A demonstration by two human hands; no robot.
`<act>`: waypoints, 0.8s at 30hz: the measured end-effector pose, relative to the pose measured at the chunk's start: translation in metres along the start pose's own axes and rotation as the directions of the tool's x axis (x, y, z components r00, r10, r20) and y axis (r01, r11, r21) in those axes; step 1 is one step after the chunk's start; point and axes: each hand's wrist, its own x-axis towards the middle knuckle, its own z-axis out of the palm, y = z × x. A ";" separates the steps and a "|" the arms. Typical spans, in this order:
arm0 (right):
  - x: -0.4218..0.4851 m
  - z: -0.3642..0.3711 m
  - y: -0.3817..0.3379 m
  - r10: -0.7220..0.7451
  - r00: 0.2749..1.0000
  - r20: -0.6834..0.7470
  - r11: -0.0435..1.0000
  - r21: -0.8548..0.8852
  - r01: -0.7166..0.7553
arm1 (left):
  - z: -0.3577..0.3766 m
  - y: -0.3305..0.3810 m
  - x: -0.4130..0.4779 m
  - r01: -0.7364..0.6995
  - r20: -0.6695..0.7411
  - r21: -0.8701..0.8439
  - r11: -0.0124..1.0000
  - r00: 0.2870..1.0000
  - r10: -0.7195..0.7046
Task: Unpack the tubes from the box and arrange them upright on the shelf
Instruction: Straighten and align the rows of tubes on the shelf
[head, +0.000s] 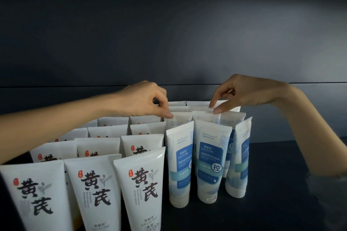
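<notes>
Several white tubes with black brush lettering stand upright in rows on the left of the dark shelf. To their right stand several white-and-blue tubes, caps down. My left hand reaches over the rows and pinches the top edge of a blue tube in a back row. My right hand pinches the top of a neighbouring blue tube further right. The box is not in view.
The shelf's dark back wall rises just behind the last row. Bare dark shelf surface lies to the right of the blue tubes, under my right forearm. The front row of tubes stands close to the camera.
</notes>
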 end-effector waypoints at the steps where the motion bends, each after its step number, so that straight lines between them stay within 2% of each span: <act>1: -0.003 -0.003 0.002 0.001 1.000 -0.008 1.000 0.009 -0.001 | -0.001 -0.001 0.000 0.006 0.008 0.002 1.000 1.000 -0.006; 9: -0.019 -0.012 0.020 0.150 0.984 0.094 0.986 -0.085 -0.142 | -0.002 0.004 0.005 0.009 0.073 0.038 0.999 0.997 -0.011; 14: -0.020 -0.012 0.023 0.202 0.976 0.082 0.977 -0.082 -0.195 | 0.000 0.002 0.006 -0.003 0.063 -0.002 1.000 0.998 0.003; 18: -0.022 -0.016 0.029 0.209 0.976 0.054 0.976 -0.076 -0.205 | 0.006 0.000 0.005 -0.013 0.004 -0.101 0.995 1.000 0.014; 24: -0.027 -0.021 0.034 0.194 0.979 0.063 0.980 -0.069 -0.189 | 0.008 0.001 0.004 -0.006 -0.012 -0.148 0.989 1.000 0.004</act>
